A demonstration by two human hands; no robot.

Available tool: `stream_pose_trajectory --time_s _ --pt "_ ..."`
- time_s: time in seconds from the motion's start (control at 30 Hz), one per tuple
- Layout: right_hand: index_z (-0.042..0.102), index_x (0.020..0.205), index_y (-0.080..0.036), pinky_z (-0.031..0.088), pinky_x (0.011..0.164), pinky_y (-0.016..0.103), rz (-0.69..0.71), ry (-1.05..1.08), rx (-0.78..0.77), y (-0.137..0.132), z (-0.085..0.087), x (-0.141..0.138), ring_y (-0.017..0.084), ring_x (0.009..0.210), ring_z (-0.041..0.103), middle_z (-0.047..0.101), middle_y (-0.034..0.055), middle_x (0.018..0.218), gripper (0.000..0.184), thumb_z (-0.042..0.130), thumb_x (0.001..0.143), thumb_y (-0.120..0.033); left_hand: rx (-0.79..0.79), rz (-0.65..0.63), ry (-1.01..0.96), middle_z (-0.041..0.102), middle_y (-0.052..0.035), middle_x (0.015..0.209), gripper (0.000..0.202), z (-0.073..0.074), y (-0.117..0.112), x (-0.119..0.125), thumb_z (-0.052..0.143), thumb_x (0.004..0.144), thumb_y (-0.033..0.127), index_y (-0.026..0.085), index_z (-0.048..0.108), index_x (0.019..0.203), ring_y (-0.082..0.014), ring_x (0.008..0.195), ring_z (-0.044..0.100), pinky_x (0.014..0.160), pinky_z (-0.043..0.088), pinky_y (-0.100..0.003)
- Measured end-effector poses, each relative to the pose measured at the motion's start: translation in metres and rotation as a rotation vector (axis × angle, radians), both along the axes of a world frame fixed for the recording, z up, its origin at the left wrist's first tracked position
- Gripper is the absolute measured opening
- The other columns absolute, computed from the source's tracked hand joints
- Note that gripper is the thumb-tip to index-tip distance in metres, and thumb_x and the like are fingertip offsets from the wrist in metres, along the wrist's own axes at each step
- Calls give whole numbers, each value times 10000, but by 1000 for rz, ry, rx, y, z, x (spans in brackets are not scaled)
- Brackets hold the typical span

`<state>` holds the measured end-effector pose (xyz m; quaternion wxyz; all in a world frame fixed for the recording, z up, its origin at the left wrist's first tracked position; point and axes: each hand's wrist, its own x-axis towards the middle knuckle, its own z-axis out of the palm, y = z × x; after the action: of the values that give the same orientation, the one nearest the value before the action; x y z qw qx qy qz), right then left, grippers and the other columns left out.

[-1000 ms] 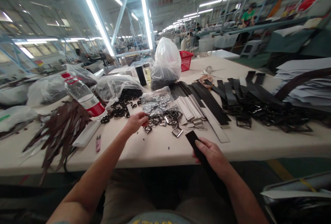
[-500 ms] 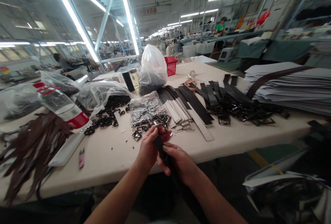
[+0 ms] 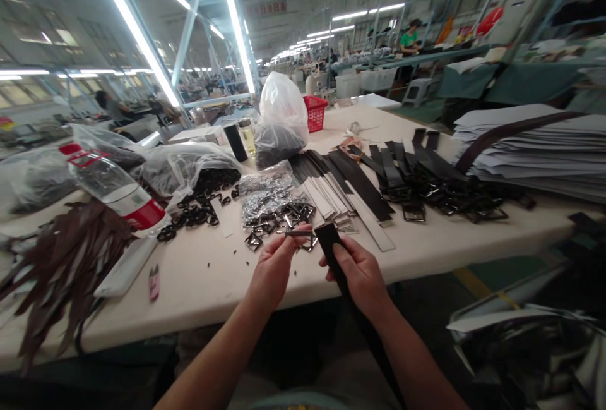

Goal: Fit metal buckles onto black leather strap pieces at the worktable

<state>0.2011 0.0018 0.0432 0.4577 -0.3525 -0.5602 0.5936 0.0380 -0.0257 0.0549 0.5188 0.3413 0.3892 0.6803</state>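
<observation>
My left hand [image 3: 273, 271] pinches a dark metal buckle [image 3: 299, 233] between thumb and fingers, just above the table's front edge. My right hand [image 3: 358, 271] is closed round a black strap [image 3: 327, 241], thumb on top, close to its squared end. The rest of the strap hangs down past my right wrist toward my lap. A small gap separates the strap's end from the buckle. Behind my hands lies a pile of loose buckles [image 3: 284, 215] spilling from a clear plastic bag [image 3: 269, 186]. Black and pale strips [image 3: 326, 192] are stacked beside it.
Finished-looking straps with buckles [image 3: 426, 192] lie to the right, by a paper stack [image 3: 530, 151]. On the left are a plastic bottle [image 3: 118, 192], brown strips [image 3: 66, 265], pink thread snips [image 3: 154, 282] and black loops [image 3: 194, 208]. A red basket [image 3: 314, 113] stands at the back.
My hands have moved apart, the right one going right with the strap. The strap's end and the buckle, close together before, are now separate. The camera view has shifted slightly.
</observation>
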Motion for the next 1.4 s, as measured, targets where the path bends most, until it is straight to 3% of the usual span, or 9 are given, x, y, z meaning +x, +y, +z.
stream_pose_trajectory --time_s 0.1,0.2,0.3,0.4,0.63,0.83,1.0,1.17,1.4 --pt "602 955 -195 475 539 227 -86 -142 117 7 -2 1 122 549 618 679 13 769 338 477 949 -509 -15 12 100 692 -67 1259 179 1 -5 8 711 818 355 197 767 758 -265 1310 507 1156 299 -382" --pt "605 975 -195 483 557 230 -68 -229 160 5 -6 -4 126 555 637 687 8 758 315 458 965 -474 -25 45 90 695 -56 1250 165 2 -4 13 726 793 356 200 768 763 -264 1256 542 1089 379 -365" --pt "605 975 -192 481 553 223 18 -244 167 -2 -11 -8 120 555 636 688 2 753 300 450 975 -448 -42 0 30 739 -67 1110 178 4 -2 15 752 761 366 193 755 805 -230 964 650 755 531 -311" --pt "604 958 -189 489 565 218 103 -202 167 -9 -15 -10 113 575 631 682 3 775 301 439 985 -440 -55 -85 -64 710 -68 1176 230 3 -1 15 737 765 424 199 728 814 -176 718 617 488 458 -269" --pt "630 979 -216 488 614 237 109 -239 310 -10 -13 -2 137 628 631 671 7 782 278 429 993 -406 -209 -123 -122 660 -51 1286 415 -6 0 11 616 809 621 213 614 731 -317 1237 555 752 545 -383" --pt "640 953 -225 493 634 261 37 -368 442 -6 -15 3 169 651 643 676 34 778 261 433 986 -382 -243 -130 -320 751 -71 1070 318 -11 3 12 690 806 511 202 666 735 -288 1173 618 930 512 -422" --pt "614 960 -223 499 592 249 -147 -282 347 3 -16 4 156 609 661 700 29 791 269 421 989 -407 -52 -4 -3 733 -100 1138 311 -11 3 5 664 840 471 181 759 901 -285 1231 573 1058 414 -387" --pt "616 986 -214 511 605 249 28 -296 333 8 -14 -10 152 626 661 694 30 789 272 432 989 -414 -91 26 117 755 -64 1005 299 -11 5 4 658 847 440 233 755 1040 -280 1100 632 885 510 -330" --pt "618 941 -206 491 628 245 124 -330 420 8 -17 -18 147 640 630 664 31 765 248 429 993 -358 -181 -80 -242 732 -124 1056 368 -9 12 7 698 797 504 177 746 961 -256 894 670 586 501 -282"
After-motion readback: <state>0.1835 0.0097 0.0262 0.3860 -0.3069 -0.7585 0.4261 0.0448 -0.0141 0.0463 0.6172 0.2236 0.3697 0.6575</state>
